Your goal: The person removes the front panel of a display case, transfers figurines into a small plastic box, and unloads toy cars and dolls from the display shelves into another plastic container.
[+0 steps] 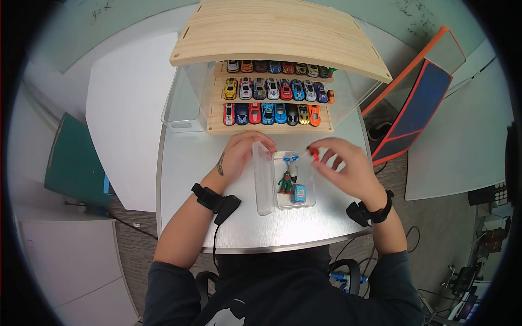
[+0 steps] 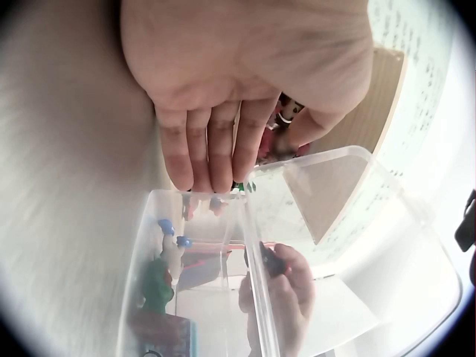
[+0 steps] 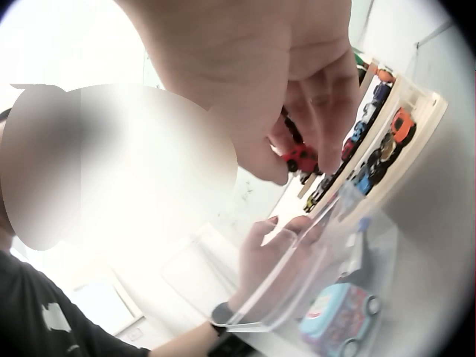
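Note:
A clear plastic box point(image 1: 314, 190) lies on the silver table with its hinged lid point(image 1: 263, 187) tipped up along the left side. Inside are a green and red figure point(image 1: 285, 183), a light blue toy on wheels point(image 3: 335, 320) and a white piece with blue ends point(image 1: 292, 165). My left hand point(image 1: 242, 155) is at the far left corner of the box, its straight fingers right at the rim in the left wrist view. Over the far right corner, my right hand point(image 1: 348, 168) pinches a small red and black toy point(image 3: 301, 158) between thumb and fingers.
Behind the box stands a wooden display case point(image 1: 283, 32) with rows of toy cars point(image 1: 272, 88) on its shelves. A clear container point(image 1: 185, 111) sits to its left. The table's front edge point(image 1: 272, 249) is close to my body. An orange-framed panel point(image 1: 413, 103) leans at the right.

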